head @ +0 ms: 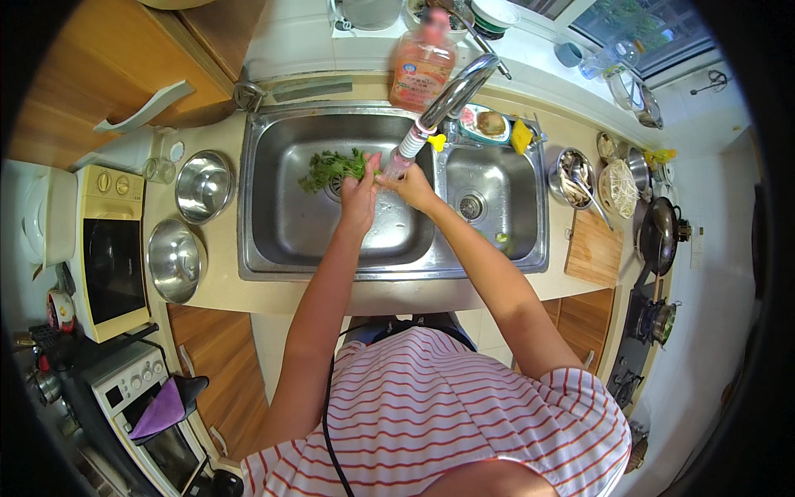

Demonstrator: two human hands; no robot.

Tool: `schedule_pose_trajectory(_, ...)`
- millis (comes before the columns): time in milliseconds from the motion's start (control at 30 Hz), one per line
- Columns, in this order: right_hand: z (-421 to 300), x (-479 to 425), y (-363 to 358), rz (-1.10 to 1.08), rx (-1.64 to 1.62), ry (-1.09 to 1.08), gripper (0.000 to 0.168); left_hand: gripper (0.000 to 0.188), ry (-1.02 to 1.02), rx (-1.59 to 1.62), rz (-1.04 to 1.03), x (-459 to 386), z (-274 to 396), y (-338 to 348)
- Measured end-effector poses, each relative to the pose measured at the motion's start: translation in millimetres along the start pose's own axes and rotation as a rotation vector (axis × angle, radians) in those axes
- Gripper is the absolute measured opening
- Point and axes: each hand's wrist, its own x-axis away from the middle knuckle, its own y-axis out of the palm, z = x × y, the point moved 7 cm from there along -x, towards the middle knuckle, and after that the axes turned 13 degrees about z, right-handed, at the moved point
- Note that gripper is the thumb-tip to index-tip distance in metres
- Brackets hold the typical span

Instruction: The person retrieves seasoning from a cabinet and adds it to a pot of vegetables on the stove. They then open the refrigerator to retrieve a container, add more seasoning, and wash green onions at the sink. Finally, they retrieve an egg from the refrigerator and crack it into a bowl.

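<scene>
Over the large left basin of a stainless steel sink (292, 230), my left hand (359, 202) grips a bunch of leafy green herbs (329, 171), its leaves pointing left above the drain. My right hand (413, 188) is close beside it, its fingers at the stem end below the faucet's tip; whether they pinch the stems is hard to tell. The chrome faucet (459, 87) ends in a pink and white nozzle (410, 146) with a yellow tab (436, 143). In the small right basin lie bits of green near the drain (472, 205).
Two steel bowls (204, 186) stand left of the sink. Behind it are a soap bottle (422, 71), a dish (484, 123) and a yellow sponge (521, 136). At the right are a bowl of sliced mushrooms (571, 177), a basket of pale sprouts (619, 188) and a wooden cutting board (593, 248).
</scene>
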Motion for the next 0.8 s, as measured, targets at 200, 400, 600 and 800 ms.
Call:
schedule_pose_trajectory(200, -26.5, -7.8, 15.1, -0.070, -0.426, 0.200, 0.019, 0.019, 0.138, -0.324, 0.099, -9.5, 22.9, -34.0)
schedule_pose_trajectory(400, -39.0, -3.6, 11.8, -0.036, -0.184, 0.164, 0.023, 0.028, 0.177, -0.365, 0.052, -21.7, 20.1, -52.4)
schedule_pose_trajectory(600, -29.0, -10.4, 8.8, -0.026, -0.359, 0.314, 0.033, 0.037, 0.125, -0.279, 0.077, -13.7, 14.1, -47.4)
schedule_pose_trajectory(800, -38.2, -11.4, 16.4, -0.263, -0.168, 0.202, 0.034, 0.035, -0.271, -0.137, -0.030, -10.3, 0.1, -30.2)
